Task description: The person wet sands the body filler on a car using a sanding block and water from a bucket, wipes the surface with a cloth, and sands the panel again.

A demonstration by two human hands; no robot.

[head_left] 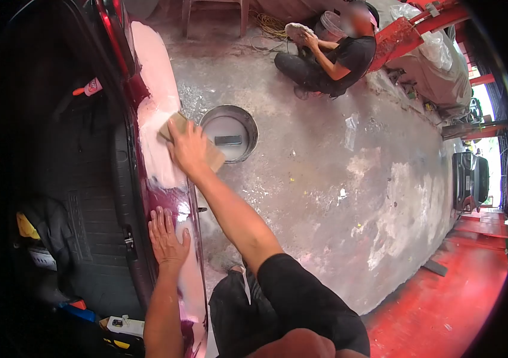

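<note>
Here we are at the long maroon car panel (157, 59) with its pale pink coat, the round dark-rimmed bucket (256, 134) beside it. Our left hand (169, 240) lies open on the panel; our right hand (189, 150) holds the flexible tan sheet (214, 157) against the coat, best worked flat, with light, even pressure.

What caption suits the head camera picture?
Right hand presses a tan sheet against a car's pale-patched edge; left hand lies flat nearby.
</note>
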